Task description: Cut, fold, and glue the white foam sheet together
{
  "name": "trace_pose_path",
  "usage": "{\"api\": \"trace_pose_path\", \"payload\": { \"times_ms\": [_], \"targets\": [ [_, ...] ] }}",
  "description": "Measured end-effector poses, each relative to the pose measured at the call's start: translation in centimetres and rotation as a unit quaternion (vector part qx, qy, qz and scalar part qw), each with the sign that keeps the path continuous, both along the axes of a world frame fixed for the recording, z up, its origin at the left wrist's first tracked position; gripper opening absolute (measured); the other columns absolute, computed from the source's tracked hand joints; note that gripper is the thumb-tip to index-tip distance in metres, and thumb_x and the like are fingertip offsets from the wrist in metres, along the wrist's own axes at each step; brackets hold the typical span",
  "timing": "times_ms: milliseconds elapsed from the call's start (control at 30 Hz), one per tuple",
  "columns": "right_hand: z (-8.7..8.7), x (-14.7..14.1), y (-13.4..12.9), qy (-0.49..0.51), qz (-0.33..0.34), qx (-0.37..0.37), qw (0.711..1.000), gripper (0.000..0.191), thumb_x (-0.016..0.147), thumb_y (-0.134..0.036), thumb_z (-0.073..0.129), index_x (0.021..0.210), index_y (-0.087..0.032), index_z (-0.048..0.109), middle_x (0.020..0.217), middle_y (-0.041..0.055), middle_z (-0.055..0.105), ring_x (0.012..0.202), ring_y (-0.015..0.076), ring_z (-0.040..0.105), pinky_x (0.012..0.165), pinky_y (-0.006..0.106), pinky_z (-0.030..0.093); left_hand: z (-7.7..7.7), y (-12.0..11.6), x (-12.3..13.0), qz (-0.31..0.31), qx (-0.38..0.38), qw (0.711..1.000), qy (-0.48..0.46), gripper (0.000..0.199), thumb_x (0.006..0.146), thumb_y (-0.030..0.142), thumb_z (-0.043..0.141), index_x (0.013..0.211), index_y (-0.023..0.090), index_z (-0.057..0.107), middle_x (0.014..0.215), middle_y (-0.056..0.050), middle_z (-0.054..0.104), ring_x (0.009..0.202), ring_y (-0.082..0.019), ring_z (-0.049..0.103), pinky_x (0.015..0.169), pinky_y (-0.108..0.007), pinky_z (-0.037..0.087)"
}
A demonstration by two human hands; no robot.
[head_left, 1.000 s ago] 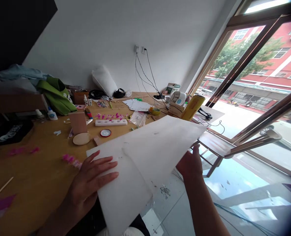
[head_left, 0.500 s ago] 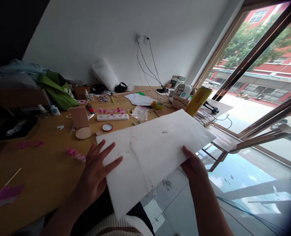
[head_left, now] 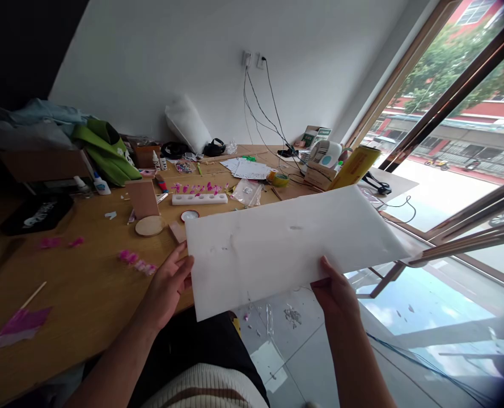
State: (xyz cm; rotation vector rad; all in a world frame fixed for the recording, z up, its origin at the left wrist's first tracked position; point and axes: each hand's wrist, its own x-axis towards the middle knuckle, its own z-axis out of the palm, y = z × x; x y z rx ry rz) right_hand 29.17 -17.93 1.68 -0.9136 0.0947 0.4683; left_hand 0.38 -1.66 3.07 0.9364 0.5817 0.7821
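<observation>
A large white sheet [head_left: 272, 243], lightly creased and marked with a few small dark spots, is held up over my lap and the table's front edge. My left hand [head_left: 166, 286] is closed on its left edge, with the thumb in front and some fingers hidden behind. On the lower edge, right of the middle, my right hand [head_left: 337, 292] grips the sheet, thumb on top and fingers underneath. Left of the sheet, close to my left hand, lies a strand of pink flower pieces [head_left: 136, 263]. A round wooden disc [head_left: 149, 226] rests behind them.
On the wooden table [head_left: 85, 306] are a white holder with round holes [head_left: 199, 199], a jar lid [head_left: 189, 215], papers [head_left: 247, 169], a pink flag on a stick [head_left: 24, 326] and a yellow roll [head_left: 356, 166]. A wooden chair [head_left: 460, 249] stands at right; scraps lie on the floor.
My left hand, spread over the sheet's left part before, now grips its left edge. The sheet has turned more level, its near left corner raised and its right end farther right. My right hand keeps its hold.
</observation>
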Motion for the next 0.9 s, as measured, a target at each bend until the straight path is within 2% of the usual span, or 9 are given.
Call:
{"api": "trace_pose_path", "payload": {
  "times_ms": [67,200,367,467,533,600,700,767,900],
  "targets": [
    [-0.3,0.1,-0.3,-0.009,0.004,-0.004,1.0,0.033,0.061,-0.01,0.08,0.091,-0.02,0.071,0.089,-0.0027,0.075,0.08,0.0131,0.069,0.069,0.02,0.06,-0.2,0.2,0.6,-0.015,-0.024,0.999,0.017,0.074,0.073,0.036,0.077,0.137,0.019,0.045,0.108,-0.011,0.072,0.098,-0.027,0.068,0.078,-0.033,0.055],
    [-1.3,0.4,-1.3,-0.015,-0.016,-0.021,1.0,0.036,0.055,-0.01,0.084,0.087,-0.021,0.071,0.09,-0.0028,0.075,0.079,0.0129,0.069,0.066,0.018,0.06,-0.9,0.2,2.1,-0.029,-0.064,0.996,0.046,0.058,0.068,0.03,0.081,0.12,0.014,0.059,0.096,-0.01,0.075,0.085,-0.023,0.07,0.068,-0.029,0.054],
    [-2.8,0.4,-3.1,-0.109,-0.063,-0.077,0.989,0.04,0.057,-0.02,0.085,0.094,-0.022,0.07,0.093,-0.002,0.074,0.09,0.0135,0.068,0.075,0.019,0.058,-0.8,-0.7,3.8,-0.062,-0.056,0.996,0.036,0.046,0.069,0.027,0.079,0.11,0.013,0.064,0.095,-0.008,0.075,0.086,-0.023,0.07,0.07,-0.029,0.053],
    [-3.7,0.3,-4.3,-0.163,-0.078,-0.147,0.972,0.047,0.062,-0.033,0.083,0.104,-0.022,0.068,0.096,0.0001,0.073,0.095,0.0178,0.067,0.082,0.027,0.057,-0.6,-0.9,4.7,-0.066,-0.054,0.996,0.04,0.042,0.069,0.026,0.078,0.107,0.014,0.065,0.095,-0.008,0.075,0.086,-0.021,0.07,0.072,-0.028,0.053],
    [-4.3,0.4,-5.1,-0.206,-0.089,-0.226,0.948,0.049,0.065,-0.041,0.08,0.106,-0.018,0.069,0.097,0.0042,0.073,0.098,0.0229,0.066,0.084,0.034,0.056,-0.6,-0.8,5.2,-0.069,-0.049,0.995,0.046,0.04,0.069,0.025,0.078,0.106,0.013,0.066,0.094,-0.008,0.075,0.084,-0.021,0.07,0.071,-0.027,0.053],
    [-5.2,0.7,-5.9,-0.25,-0.103,-0.309,0.912,0.049,0.066,-0.049,0.077,0.098,-0.012,0.071,0.095,0.0091,0.073,0.101,0.0288,0.065,0.088,0.04,0.053,-0.7,-0.7,5.6,-0.08,-0.041,0.995,0.046,0.04,0.07,0.027,0.078,0.106,0.014,0.066,0.094,-0.008,0.075,0.083,-0.02,0.07,0.068,-0.026,0.052],
    [-6.6,1.1,-6.8,-0.297,-0.113,-0.39,0.864,0.054,0.067,-0.058,0.072,0.086,-0.007,0.073,0.092,0.0149,0.074,0.105,0.0354,0.063,0.089,0.042,0.051,-0.8,-0.7,6.0,-0.097,-0.028,0.994,0.039,0.041,0.071,0.03,0.077,0.107,0.014,0.065,0.095,-0.009,0.075,0.082,-0.021,0.07,0.065,-0.026,0.051],
    [-7.5,1.2,-7.2,-0.348,-0.131,-0.404,0.835,0.057,0.071,-0.059,0.069,0.091,-0.005,0.073,0.097,0.0169,0.073,0.106,0.0362,0.062,0.086,0.041,0.052,-0.8,-0.9,6.1,-0.101,-0.024,0.994,0.04,0.042,0.071,0.031,0.077,0.107,0.014,0.064,0.096,-0.009,0.075,0.082,-0.022,0.07,0.066,-0.027,0.052],
    [-8.2,1.1,-7.8,-0.55,-0.136,-0.361,0.741,0.056,0.082,-0.05,0.062,0.124,-0.013,0.063,0.113,0.0142,0.068,0.106,0.0326,0.063,0.079,0.039,0.055,-0.7,-1.4,6.4,-0.092,-0.011,0.995,0.044,0.05,0.07,0.031,0.077,0.113,0.015,0.059,0.095,-0.008,0.075,0.08,-0.021,0.07,0.067,-0.027,0.051]
  ]
}}
